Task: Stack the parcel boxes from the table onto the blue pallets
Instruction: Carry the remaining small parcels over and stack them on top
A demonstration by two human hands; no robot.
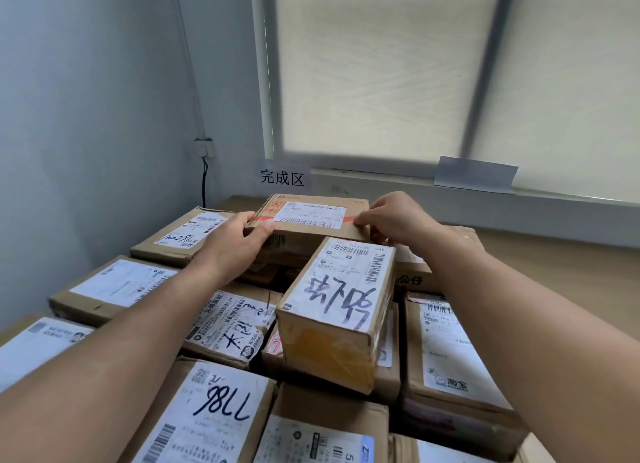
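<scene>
Atop the stack, flat parcel box (pixel 313 216), left fingers (pixel 265 227) and right fingers (pixel 362 219) pinching its ends

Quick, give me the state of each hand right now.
Left hand: closed on the near left corner of the flat box at the back of the stack.
Right hand: fingers gripping that box's right end.

wooden surface (pixel 561 254), parcel boxes (pixel 214 403) stacked

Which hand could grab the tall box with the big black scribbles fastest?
Probably the right hand. It sits just behind the scribbled box, nearly touching its far edge. The left hand is further off. Both hands are holding the flat box now.
</scene>
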